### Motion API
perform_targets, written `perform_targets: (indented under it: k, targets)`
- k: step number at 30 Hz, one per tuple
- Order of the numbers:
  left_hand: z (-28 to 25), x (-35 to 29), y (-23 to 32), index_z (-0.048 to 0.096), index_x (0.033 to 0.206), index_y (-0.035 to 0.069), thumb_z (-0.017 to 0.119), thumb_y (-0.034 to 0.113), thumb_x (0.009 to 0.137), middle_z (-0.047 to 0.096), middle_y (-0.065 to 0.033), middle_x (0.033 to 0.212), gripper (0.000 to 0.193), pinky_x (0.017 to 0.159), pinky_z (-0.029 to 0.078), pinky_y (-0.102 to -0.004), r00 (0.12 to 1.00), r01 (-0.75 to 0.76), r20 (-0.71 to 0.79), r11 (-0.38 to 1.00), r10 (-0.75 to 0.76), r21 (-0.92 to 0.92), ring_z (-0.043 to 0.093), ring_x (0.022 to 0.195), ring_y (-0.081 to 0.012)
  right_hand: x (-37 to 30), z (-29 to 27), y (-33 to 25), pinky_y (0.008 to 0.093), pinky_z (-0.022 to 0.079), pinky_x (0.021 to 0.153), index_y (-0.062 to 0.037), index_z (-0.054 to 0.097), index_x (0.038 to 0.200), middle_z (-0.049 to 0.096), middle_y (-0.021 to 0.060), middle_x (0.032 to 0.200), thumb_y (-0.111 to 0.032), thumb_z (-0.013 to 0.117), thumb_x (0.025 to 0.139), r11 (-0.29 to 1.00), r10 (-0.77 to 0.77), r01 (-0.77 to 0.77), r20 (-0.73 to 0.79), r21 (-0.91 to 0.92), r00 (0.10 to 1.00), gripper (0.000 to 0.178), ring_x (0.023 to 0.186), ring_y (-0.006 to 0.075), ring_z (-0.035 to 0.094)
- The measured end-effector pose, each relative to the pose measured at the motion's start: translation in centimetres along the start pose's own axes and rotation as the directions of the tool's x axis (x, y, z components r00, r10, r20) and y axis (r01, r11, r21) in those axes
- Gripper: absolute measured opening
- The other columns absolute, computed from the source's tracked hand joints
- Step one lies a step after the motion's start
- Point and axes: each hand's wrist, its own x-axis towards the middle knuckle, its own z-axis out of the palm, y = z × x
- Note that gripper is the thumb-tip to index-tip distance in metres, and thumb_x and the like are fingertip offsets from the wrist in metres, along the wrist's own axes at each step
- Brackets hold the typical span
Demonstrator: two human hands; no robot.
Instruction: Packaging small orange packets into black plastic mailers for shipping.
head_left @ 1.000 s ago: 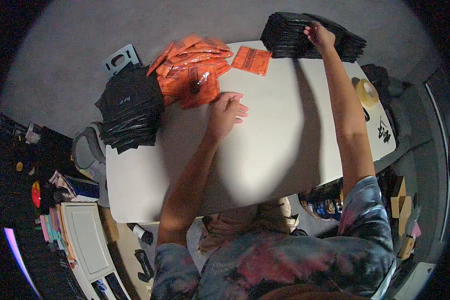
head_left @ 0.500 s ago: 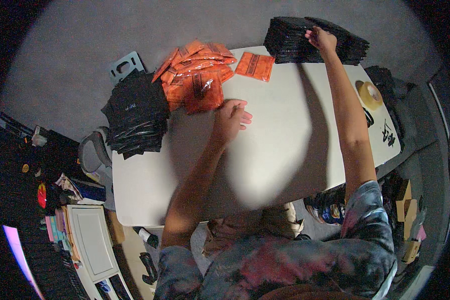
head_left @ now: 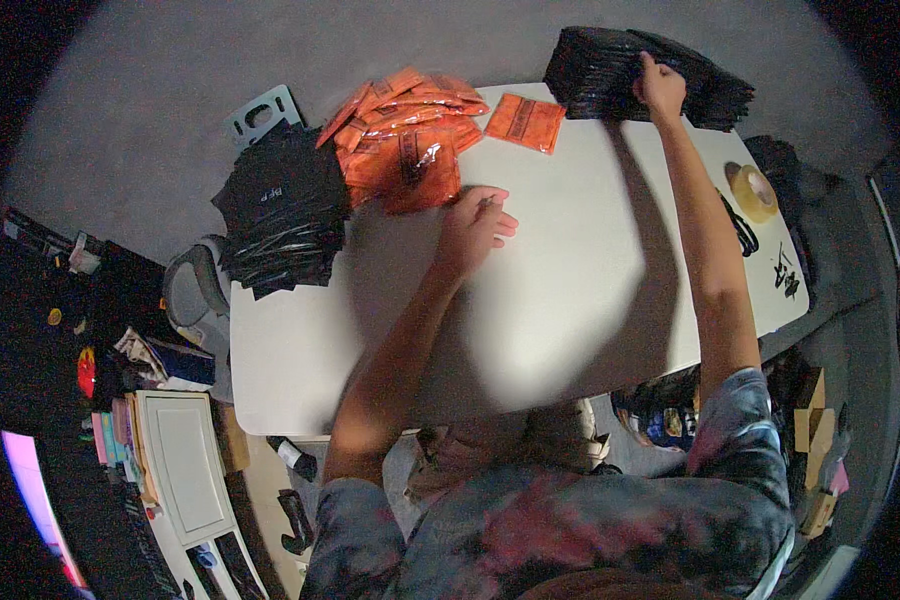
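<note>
At the far right of the white table (head_left: 530, 310), my right hand (head_left: 662, 92) is at the stack of flat black packets (head_left: 610, 75). Its fingers are bent against the near side of the stack, the thumb side upward; whether a packet is pinched in them is hard to see. My left hand (head_left: 473, 232) hovers over or rests on the table with loosely curled, parted fingers and nothing visible in them. Just beyond it lies a heap of orange packets in clear, shiny wrapping (head_left: 405, 150). One single orange packet (head_left: 526, 122) lies between the heap and the black stack.
Black pouches (head_left: 280, 215) are piled at the table's left edge, beside a pale blue panel with cut-outs (head_left: 262, 116). A tape roll (head_left: 753, 193), a black coiled item (head_left: 738, 225) and small black pieces (head_left: 786, 275) lie at the right. A white cabinet (head_left: 185, 460) stands lower left.
My right hand has come slightly nearer along the black stack and turned, its fingers curling more. The left hand stays almost in place. The whole view has shifted a little.
</note>
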Motion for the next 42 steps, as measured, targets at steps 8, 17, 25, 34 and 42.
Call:
perform_targets:
  k: [8,17,25,34,42]
  targets:
    - [-0.5,-0.5,0.0,0.057,0.119,0.003,0.050,0.027,0.103,0.071,-0.0123,0.083,0.030,0.058,0.055,-0.0301,0.999,0.039,-0.030,0.998,-0.037,0.045,0.069,0.069,-0.0165,-17.0,4.1,-1.7,0.0470,0.052,0.087,-0.0007,0.071,0.103,0.069,0.0234,0.105,-0.033,0.062,0.091,0.681,-0.555,0.710,0.506,-0.181,0.661,0.035,0.102,0.0401,0.065]
    - [-0.3,-1.0,-0.9,0.057,0.122,0.005,0.051,0.017,0.100,0.070,-0.0126,0.098,0.026,0.072,0.056,-0.0340,0.998,-0.057,0.003,0.984,0.057,0.170,0.070,0.084,-0.0188,-22.5,3.7,-8.1,0.0496,0.056,0.075,-0.0019,0.070,0.098,0.071,0.0185,0.094,-0.035,0.054,0.095,0.510,-0.370,0.798,0.756,-0.320,0.540,0.037,0.089,0.0390,0.068]
    - [1.2,-1.2,-0.3,0.051,0.138,0.001,0.050,0.016,0.101,0.059,-0.0219,0.134,0.040,0.110,0.037,-0.0522,0.788,-0.539,0.175,0.526,0.590,0.658,0.057,0.123,-0.0401,-25.5,0.1,-3.7,0.0510,0.025,0.120,-0.0048,0.046,0.145,0.032,0.0194,0.158,-0.041,0.041,0.103,0.611,-0.312,0.787,0.887,-0.087,0.340,0.056,0.147,0.0405,0.026]
    - [0.7,-1.4,-1.1,0.044,0.142,-0.004,0.054,0.022,0.098,0.054,-0.0236,0.138,0.052,0.103,0.034,-0.0708,0.870,-0.440,0.299,0.345,0.391,0.829,0.060,0.118,-0.0410,-25.8,-0.5,-4.6,0.0505,0.020,0.122,-0.0121,0.035,0.154,0.024,0.0153,0.162,-0.067,0.034,0.097,0.520,-0.256,0.847,0.925,-0.115,0.282,0.079,0.150,0.0374,0.019]
    - [0.6,-1.6,-1.2,0.033,0.152,0.003,0.057,0.020,0.095,0.051,-0.0282,0.140,0.064,0.111,0.031,-0.0634,0.890,-0.420,0.265,0.438,0.372,0.795,0.057,0.121,-0.0445,-26.1,-0.5,-5.2,0.0498,0.020,0.122,-0.0157,0.033,0.155,0.023,0.0120,0.163,-0.066,0.038,0.096,0.546,-0.237,0.828,0.924,-0.129,0.300,0.077,0.150,0.0357,0.021]
